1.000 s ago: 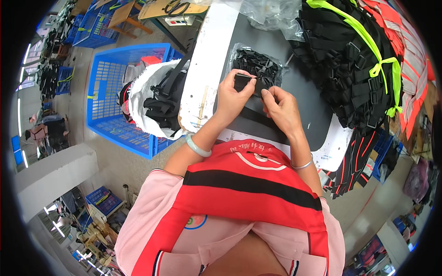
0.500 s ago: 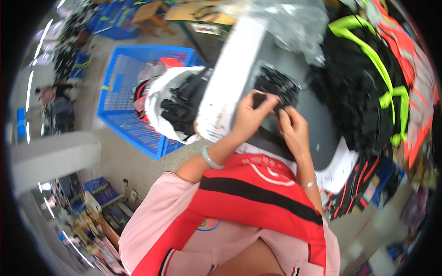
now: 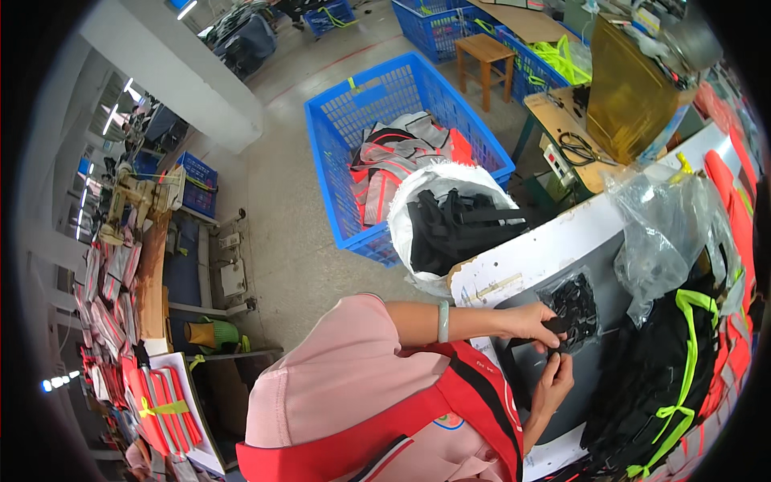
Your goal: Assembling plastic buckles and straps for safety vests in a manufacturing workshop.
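the view has swung left since a moment ago; both hands stay pinched, left hand (image 3: pixel 536 321) and right hand (image 3: pixel 554 384), seemingly on one black strap piece (image 3: pixel 560 325) beside the clear bag (image 3: pixel 580 304).

A small clear plastic bag of black parts (image 3: pixel 577 309) lies at the fingertips of the left hand (image 3: pixel 534 321). A larger crumpled clear bag (image 3: pixel 671 233) lies beyond the fingers, to their right.
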The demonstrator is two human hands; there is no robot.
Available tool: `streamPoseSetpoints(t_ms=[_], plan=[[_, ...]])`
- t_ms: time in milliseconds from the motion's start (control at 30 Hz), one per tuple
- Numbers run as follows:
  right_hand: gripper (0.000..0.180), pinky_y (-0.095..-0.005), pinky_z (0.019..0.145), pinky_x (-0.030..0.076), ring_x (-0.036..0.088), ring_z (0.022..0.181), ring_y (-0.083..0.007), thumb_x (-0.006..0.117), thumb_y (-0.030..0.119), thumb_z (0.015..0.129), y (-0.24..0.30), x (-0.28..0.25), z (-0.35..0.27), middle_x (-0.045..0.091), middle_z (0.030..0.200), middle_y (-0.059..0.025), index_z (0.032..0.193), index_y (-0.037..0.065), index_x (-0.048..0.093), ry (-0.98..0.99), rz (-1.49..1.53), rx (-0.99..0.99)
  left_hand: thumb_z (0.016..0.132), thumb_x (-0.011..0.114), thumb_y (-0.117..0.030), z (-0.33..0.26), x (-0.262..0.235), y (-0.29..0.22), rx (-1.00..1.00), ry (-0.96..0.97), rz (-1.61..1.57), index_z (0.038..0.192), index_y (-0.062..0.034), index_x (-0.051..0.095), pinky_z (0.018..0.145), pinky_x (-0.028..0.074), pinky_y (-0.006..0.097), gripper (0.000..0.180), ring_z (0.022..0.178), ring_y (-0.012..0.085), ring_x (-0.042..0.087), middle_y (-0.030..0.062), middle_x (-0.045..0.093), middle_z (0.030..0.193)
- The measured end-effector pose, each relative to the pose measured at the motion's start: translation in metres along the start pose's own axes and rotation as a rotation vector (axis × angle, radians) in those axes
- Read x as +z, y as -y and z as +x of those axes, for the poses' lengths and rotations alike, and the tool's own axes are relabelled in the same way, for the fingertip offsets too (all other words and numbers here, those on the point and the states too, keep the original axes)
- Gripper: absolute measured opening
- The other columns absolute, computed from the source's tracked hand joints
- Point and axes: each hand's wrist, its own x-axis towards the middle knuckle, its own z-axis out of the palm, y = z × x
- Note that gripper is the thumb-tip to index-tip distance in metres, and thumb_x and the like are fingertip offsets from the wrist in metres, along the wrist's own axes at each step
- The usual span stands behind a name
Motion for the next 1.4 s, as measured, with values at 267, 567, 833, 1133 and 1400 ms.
streamPoseSetpoints(t_ms=[267,567,833,1133,1400], plan=[[0.026,-0.0282,0.069,0.044,0.051,0.075,-0.0148,0.045,0.023,0.098,-0.003,0.004,0.000,0.054,0.084,-0.0094,0.096,-0.002,0.049,-0.134,0.156,-0.027,0.084,0.065,-0.016,-0.003,0.016,-0.002,0.180,-0.002,0.197,0.104,-0.0044,0.063,0.051,0.046,0.021,0.023,0.061,0.0069,0.058,0.0032,0.063,0.082],[0.017,-0.0185,0.061,0.037,0.045,0.071,-0.0047,0.050,0.018,0.096,0.013,-0.010,0.005,0.053,0.083,0.0023,0.095,0.003,0.057,-0.014,0.371,0.238,0.094,0.053,-0.025,0.000,0.017,-0.029,0.276,0.016,0.163,0.105,-0.0080,0.062,0.045,0.037,0.020,0.022,0.053,0.0059,0.045,0.0024,0.052,0.084],[0.016,-0.0166,0.052,0.033,0.043,0.062,-0.0005,0.053,0.021,0.096,0.029,-0.019,0.016,0.054,0.078,0.0058,0.095,0.007,0.059,0.135,0.967,0.287,0.098,0.047,-0.024,-0.009,0.013,-0.049,0.109,0.159,-0.113,0.118,0.0009,0.056,0.047,0.044,0.019,0.034,0.062,0.0082,0.056,0.0045,0.059,0.085],[0.013,-0.0166,0.051,0.031,0.042,0.061,0.0003,0.055,0.021,0.094,0.014,-0.014,0.012,0.050,0.073,0.0089,0.096,0.008,0.057,0.178,1.025,0.391,0.093,0.057,-0.022,-0.004,0.023,-0.031,0.014,0.071,-0.233,0.114,-0.0044,0.058,0.045,0.042,0.019,0.028,0.058,0.0096,0.054,0.0034,0.058,0.079],[0.012,-0.0161,0.049,0.029,0.039,0.055,-0.0007,0.056,0.020,0.093,0.006,-0.010,0.009,0.051,0.072,0.0078,0.096,0.008,0.058,0.179,1.148,0.458,0.091,0.061,-0.021,0.000,0.026,-0.012,0.081,-0.047,-0.191,0.109,-0.0100,0.059,0.043,0.033,0.018,0.021,0.060,0.0038,0.048,-0.0025,0.057,0.085]])
